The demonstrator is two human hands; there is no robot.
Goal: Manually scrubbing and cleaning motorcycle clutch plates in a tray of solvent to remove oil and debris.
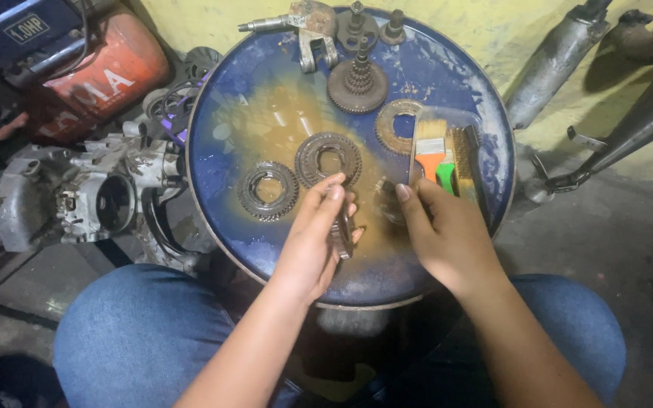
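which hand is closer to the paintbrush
Right. The right hand sits just below the paintbrush, fingertips almost at its orange handle. The left hand is further left, holding a small metal part.

Most open spot on the blue drum top (228, 106) is the far-left patch, nothing sitting there. The middle's crowded with two ring gears (267, 190) (329, 157), a third ring (396, 125) further right, and the stacked gear cluster (357, 81) plus shaft parts (313, 29) blocking the far edge. The right side's walled off by the brush tray (447, 155), and the engine casing (88, 196) crowds the left rim.
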